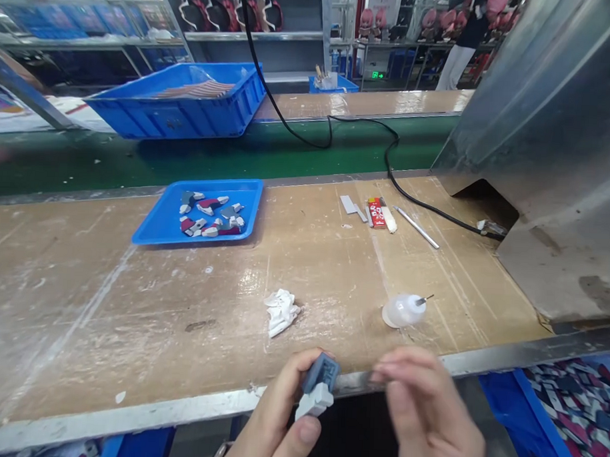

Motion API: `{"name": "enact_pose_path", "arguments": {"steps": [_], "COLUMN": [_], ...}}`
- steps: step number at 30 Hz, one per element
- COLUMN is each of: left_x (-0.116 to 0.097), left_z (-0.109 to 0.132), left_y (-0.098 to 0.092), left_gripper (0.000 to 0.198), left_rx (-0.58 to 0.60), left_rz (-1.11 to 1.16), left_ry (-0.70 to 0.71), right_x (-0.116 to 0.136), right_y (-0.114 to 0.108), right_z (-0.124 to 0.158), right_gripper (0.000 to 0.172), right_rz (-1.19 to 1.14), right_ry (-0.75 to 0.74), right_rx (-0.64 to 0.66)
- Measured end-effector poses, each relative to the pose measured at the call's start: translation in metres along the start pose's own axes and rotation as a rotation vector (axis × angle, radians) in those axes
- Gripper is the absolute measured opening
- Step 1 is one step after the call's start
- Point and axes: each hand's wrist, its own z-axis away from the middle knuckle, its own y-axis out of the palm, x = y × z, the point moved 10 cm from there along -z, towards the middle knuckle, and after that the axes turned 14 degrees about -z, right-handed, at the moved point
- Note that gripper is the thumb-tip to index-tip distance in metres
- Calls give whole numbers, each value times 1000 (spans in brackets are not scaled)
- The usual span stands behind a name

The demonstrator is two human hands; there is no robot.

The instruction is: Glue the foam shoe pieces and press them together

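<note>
My left hand (278,414) is closed round a small plastic part (317,401), dark blue-grey with a pale grey piece at its lower end. The thumb presses on the pale piece, and a hollow shows in the darker piece. Just to the right, past the table's front edge, my right hand (429,409) is slightly blurred, its thumb and fingers a little apart with nothing visible in them. Crumpled white tissue (281,312) lies beyond my left hand. A clear squeeze bottle (405,311) with a thin metal tip lies on its side beyond my right hand.
A blue tray (147,233) holds several small parts. Farther right are a red packet (376,213), a silver pen-like stick (418,228) and a black cable (436,210). A metal housing (562,171) stands at the right, above a bin of parts (573,411). A blue crate (183,121) sits behind.
</note>
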Motion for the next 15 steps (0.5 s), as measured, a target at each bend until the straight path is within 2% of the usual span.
{"name": "enact_pose_path", "arguments": {"steps": [2, 3, 4, 6, 8, 10, 12, 14, 15], "left_x": [6, 8, 8, 6, 3, 0, 0, 3, 5], "left_z": [1, 1, 0, -4, -7, -10, -10, -10, -10], "left_y": [6, 9, 11, 12, 13, 15, 18, 18, 18], "left_gripper": [56, 57, 57, 55, 53, 52, 51, 52, 53], "left_rx": [25, 31, 35, 37, 45, 68, 85, 85, 80], "left_rz": [117, 161, 197, 244, 286, 334, 369, 373, 365], "left_ry": [-46, -57, -61, -61, -61, -67, -74, -74, -67], "right_x": [0, -5, -14, -33, -52, -70, -81, -83, -80], "right_y": [-26, -41, -51, -58, -51, -43, -39, -38, -39], "right_z": [-10, -15, -23, -38, -48, -50, -48, -46, -46], "right_gripper": [18, 24, 35, 60, 77, 72, 50, 35, 34], "right_rz": [28, 26, 39, 78, 161, 292, 415, 471, 447], "right_ry": [-69, -57, -12, 107, 240, 372, 456, 445, 417], "right_rx": [-147, -230, -259, -220, -66, 86, 180, 212, 209]}}
